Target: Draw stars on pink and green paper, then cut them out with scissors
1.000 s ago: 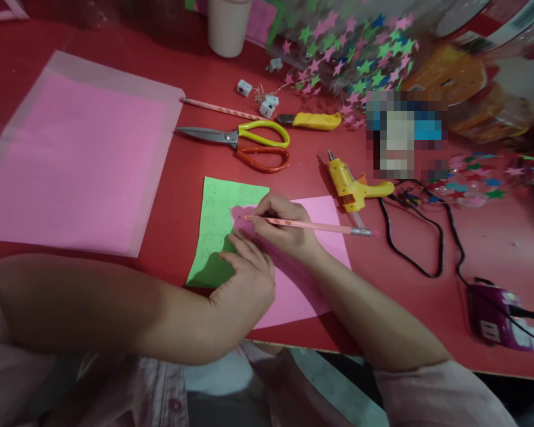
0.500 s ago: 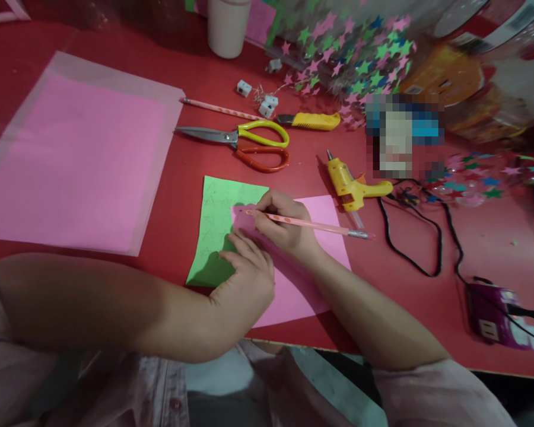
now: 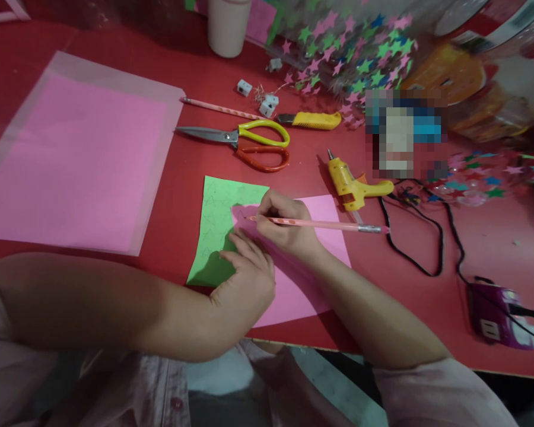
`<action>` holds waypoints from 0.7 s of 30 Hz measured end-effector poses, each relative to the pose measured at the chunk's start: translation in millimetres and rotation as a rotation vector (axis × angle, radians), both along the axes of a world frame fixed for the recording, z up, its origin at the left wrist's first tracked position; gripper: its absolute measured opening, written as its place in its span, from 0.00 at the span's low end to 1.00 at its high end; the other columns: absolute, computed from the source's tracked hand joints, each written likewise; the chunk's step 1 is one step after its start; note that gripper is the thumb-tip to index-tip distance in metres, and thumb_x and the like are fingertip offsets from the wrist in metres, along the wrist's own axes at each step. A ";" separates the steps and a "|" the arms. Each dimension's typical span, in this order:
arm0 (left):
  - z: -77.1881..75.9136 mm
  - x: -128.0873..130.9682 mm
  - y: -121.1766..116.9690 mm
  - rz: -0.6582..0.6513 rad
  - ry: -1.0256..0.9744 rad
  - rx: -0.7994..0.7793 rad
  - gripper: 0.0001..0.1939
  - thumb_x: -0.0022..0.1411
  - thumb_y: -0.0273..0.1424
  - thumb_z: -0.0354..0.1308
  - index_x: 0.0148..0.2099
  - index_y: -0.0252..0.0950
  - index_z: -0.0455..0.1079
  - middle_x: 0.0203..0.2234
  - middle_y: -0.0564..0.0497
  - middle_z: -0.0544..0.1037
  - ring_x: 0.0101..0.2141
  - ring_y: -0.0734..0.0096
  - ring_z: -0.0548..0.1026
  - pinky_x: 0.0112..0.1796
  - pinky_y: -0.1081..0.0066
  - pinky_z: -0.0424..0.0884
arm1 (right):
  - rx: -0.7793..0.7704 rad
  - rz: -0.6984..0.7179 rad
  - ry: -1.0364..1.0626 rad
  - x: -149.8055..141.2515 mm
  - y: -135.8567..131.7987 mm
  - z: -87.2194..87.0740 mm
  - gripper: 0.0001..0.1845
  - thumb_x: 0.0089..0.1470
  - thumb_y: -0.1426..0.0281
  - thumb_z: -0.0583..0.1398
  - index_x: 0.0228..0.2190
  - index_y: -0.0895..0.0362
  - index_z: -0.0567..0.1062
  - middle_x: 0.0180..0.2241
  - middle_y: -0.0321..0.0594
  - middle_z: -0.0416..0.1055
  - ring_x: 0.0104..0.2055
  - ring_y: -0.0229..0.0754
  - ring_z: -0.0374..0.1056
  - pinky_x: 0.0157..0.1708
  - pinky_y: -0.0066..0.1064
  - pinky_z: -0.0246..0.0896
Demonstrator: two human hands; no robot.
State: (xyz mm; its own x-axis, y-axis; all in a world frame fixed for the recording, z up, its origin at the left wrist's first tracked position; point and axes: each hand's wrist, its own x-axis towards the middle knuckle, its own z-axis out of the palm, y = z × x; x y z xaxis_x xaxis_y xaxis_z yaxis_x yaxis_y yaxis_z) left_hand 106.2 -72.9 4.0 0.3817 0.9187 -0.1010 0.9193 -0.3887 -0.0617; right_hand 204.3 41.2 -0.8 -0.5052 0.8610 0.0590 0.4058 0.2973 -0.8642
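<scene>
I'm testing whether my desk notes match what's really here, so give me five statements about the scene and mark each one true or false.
1. The right hand holds a pencil. True.
2. The left hand is gripping the scissors. False: the left hand rests on the smaller pink sheet, and the scissors lie apart from it on the table.
3. The smaller pink sheet partly overlaps the green sheet. True.
4. The glue gun lies to the left of the scissors. False: in the picture, the glue gun lies to their right.
5. A spare pencil lies beyond the scissors, on the far side from the person. True.
</scene>
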 end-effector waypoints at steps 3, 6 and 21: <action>0.2 0.3 -0.3 -0.020 0.061 0.032 0.24 0.68 0.33 0.54 0.59 0.20 0.68 0.52 0.20 0.74 0.51 0.34 0.76 0.35 0.53 0.80 | -0.003 0.007 -0.002 -0.1 -0.2 1.8 0.11 0.44 0.77 0.57 0.20 0.54 0.59 0.18 0.28 0.55 0.22 0.31 0.48 0.21 0.28 0.42; 0.2 0.8 -0.4 -0.026 0.070 0.039 0.23 0.67 0.32 0.55 0.58 0.19 0.68 0.51 0.20 0.74 0.51 0.35 0.76 0.35 0.54 0.79 | -0.002 0.020 -0.005 -0.1 0.2 3.7 0.12 0.44 0.78 0.57 0.20 0.54 0.58 0.18 0.28 0.56 0.21 0.31 0.48 0.21 0.27 0.42; -2.7 1.1 -0.9 -0.014 0.032 0.025 0.25 0.66 0.32 0.56 0.59 0.18 0.67 0.52 0.19 0.73 0.51 0.33 0.76 0.36 0.54 0.79 | -0.035 0.027 0.009 1.2 -0.1 -1.4 0.10 0.45 0.74 0.58 0.20 0.53 0.60 0.18 0.28 0.57 0.21 0.31 0.50 0.21 0.27 0.44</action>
